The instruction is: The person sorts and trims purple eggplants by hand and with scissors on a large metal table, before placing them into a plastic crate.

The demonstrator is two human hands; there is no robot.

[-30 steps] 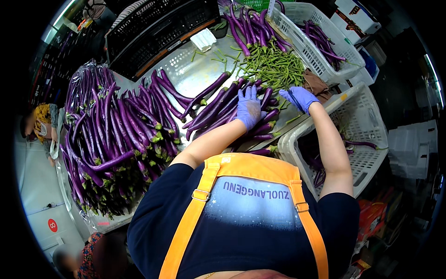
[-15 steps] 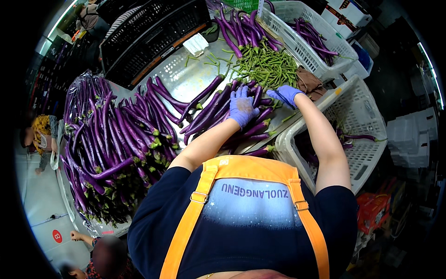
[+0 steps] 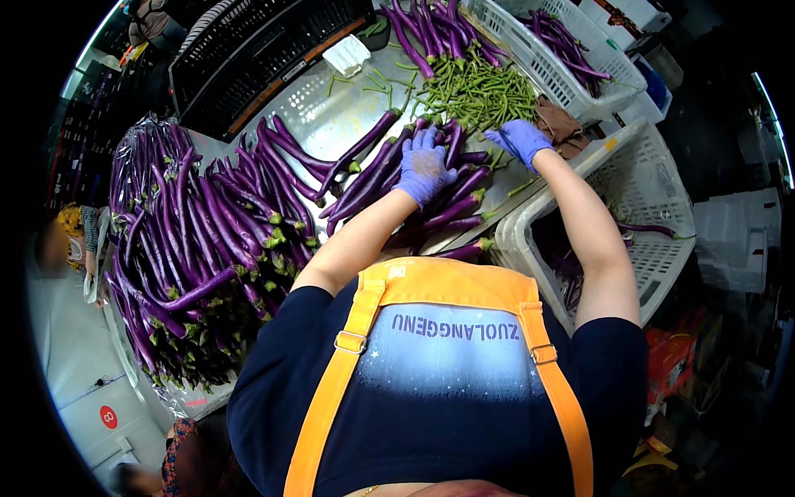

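Left grip (image 3: 425, 170): my gloved palm rests on a row of eggplants (image 3: 368, 189), fingers extended and slightly apart, clasping nothing. Right grip (image 3: 517, 141): fingers partly curled at the near-right edge of the pile of green stalks (image 3: 476, 93); I cannot tell whether it has hold of anything. Reference all positions to this pile. The row lies on its near-left side. Quantities: one white block (image 3: 347, 55) to the left, one brown cloth (image 3: 559, 124) just to the right, one black crate (image 3: 265, 62) farther left. The eggplants overlap too much to count; a large heap (image 3: 199, 215) lies well to the near left, a smaller group (image 3: 443, 35) just beyond. Surface: metal bench (image 3: 319, 108), bare to the left. Room: a far crate (image 3: 534, 74) and a near crate (image 3: 662, 215), both pale, stand to the right; light floor (image 3: 70, 348) lies well to the left.
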